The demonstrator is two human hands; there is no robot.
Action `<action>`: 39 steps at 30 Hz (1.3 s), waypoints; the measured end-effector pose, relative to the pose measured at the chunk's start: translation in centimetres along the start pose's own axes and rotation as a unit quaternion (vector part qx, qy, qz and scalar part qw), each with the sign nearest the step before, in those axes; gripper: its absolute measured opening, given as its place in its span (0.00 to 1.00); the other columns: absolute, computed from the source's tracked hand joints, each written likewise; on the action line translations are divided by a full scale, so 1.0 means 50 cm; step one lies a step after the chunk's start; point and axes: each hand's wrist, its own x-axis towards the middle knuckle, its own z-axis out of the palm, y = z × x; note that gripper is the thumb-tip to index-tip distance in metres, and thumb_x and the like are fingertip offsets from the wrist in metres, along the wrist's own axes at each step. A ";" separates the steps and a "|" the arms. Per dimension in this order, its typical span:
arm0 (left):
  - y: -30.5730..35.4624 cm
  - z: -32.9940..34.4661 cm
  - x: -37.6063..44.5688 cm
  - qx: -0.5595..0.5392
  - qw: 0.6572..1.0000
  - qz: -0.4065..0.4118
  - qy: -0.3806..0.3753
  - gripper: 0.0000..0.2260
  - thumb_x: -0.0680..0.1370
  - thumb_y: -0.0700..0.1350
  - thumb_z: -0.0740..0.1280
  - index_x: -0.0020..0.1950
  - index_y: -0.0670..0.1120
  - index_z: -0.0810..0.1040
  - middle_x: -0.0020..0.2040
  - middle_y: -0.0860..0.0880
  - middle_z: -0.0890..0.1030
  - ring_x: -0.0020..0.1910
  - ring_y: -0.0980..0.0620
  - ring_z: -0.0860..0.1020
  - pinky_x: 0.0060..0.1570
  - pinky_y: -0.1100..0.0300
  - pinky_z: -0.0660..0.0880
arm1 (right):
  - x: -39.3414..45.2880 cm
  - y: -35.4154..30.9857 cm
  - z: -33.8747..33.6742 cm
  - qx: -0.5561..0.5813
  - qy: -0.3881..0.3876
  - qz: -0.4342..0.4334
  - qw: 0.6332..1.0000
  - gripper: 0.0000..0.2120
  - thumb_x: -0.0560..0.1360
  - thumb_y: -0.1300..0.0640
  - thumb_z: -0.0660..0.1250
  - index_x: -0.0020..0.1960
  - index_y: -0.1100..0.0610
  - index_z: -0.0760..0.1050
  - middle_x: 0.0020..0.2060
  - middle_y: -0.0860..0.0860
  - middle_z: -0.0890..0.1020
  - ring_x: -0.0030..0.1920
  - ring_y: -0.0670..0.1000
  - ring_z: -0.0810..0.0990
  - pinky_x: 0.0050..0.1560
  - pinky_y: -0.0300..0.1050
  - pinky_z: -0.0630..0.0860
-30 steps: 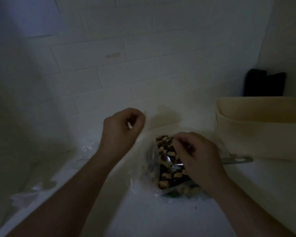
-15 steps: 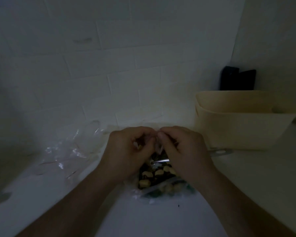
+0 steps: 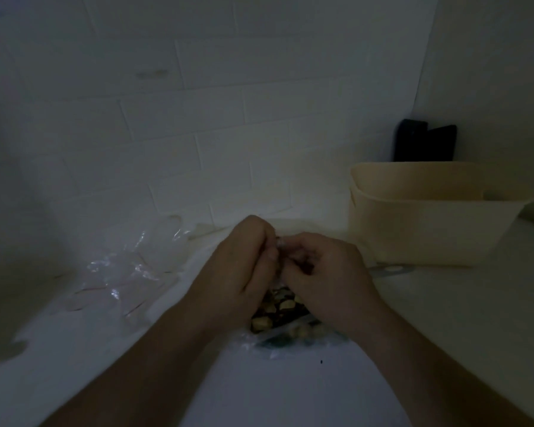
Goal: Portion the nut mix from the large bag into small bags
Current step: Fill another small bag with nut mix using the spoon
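2 hands at 1 nut bag, mid counter
L hand (image 3: 244, 266) & R hand (image 3: 324, 278), fingers curled, pinch top of bag of nut mix (image 3: 278, 309) on counter (image 3: 290, 392); 1 beige bin (image 3: 429, 223) to the right; clear small bags (image 3: 121, 272) left, no. unclear

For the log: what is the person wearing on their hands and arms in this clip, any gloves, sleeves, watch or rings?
Nothing is visibly worn. The left hand and right hand are bare, with no gloves. Both forearms are uncovered down to the bottom edge of the frame, so no sleeves show. No watch, bracelet or ring is apparent, though the dim, blurry image could hide a thin band.
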 end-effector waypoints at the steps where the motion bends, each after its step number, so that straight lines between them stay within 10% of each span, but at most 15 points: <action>1: 0.000 -0.002 -0.002 -0.001 1.000 -0.021 -0.004 0.09 0.84 0.51 0.56 0.48 0.48 0.69 0.41 0.51 0.74 0.39 0.50 0.73 0.38 0.53 0.71 | -0.001 -0.002 -0.004 0.011 0.001 0.004 1.000 0.10 0.76 0.58 0.71 0.52 0.43 0.81 0.38 0.44 0.85 0.40 0.42 0.84 0.41 0.39 0.80; 9: -0.024 -0.009 0.005 0.006 0.994 -0.055 -0.095 0.32 0.69 0.53 0.82 0.68 0.51 0.73 0.58 0.56 0.79 0.55 0.55 0.81 0.51 0.52 0.80 | 0.001 -0.009 -0.023 0.061 -0.002 0.015 0.998 0.11 0.76 0.63 0.71 0.48 0.47 0.77 0.32 0.43 0.84 0.36 0.46 0.85 0.40 0.51 0.84; 15: -0.026 -0.013 0.005 -0.068 0.995 -0.068 -0.042 0.24 0.66 0.54 0.82 0.59 0.55 0.80 0.55 0.55 0.82 0.54 0.51 0.82 0.51 0.55 0.80 | -0.001 -0.004 -0.025 0.083 -0.014 0.007 0.996 0.10 0.77 0.60 0.71 0.48 0.45 0.76 0.35 0.48 0.85 0.36 0.51 0.87 0.42 0.59 0.84; 25: -0.025 -0.022 0.005 -0.140 0.984 -0.104 -0.017 0.21 0.68 0.49 0.81 0.58 0.50 0.82 0.55 0.51 0.85 0.56 0.47 0.84 0.57 0.47 0.82 | 0.007 0.006 -0.026 0.067 -0.031 0.007 0.997 0.05 0.78 0.50 0.73 0.49 0.44 0.77 0.39 0.44 0.86 0.41 0.43 0.85 0.43 0.42 0.81; 31: -0.042 -0.036 0.009 -0.166 0.972 -0.160 0.037 0.20 0.68 0.48 0.80 0.59 0.55 0.82 0.55 0.55 0.86 0.59 0.55 0.83 0.62 0.49 0.80 | 0.025 0.057 -0.106 -0.376 -0.089 0.034 0.922 0.10 0.77 0.36 0.67 0.50 0.41 0.81 0.45 0.42 0.79 0.55 0.52 0.77 0.53 0.51 0.77; 39: -0.056 -0.038 0.012 -0.191 0.958 -0.212 0.019 0.19 0.71 0.39 0.81 0.59 0.52 0.83 0.53 0.53 0.87 0.53 0.55 0.85 0.53 0.62 0.80 | 0.016 0.052 -0.189 -0.343 -0.167 0.141 0.914 0.10 0.72 0.37 0.74 0.46 0.28 0.73 0.45 0.36 0.79 0.50 0.44 0.79 0.57 0.53 0.77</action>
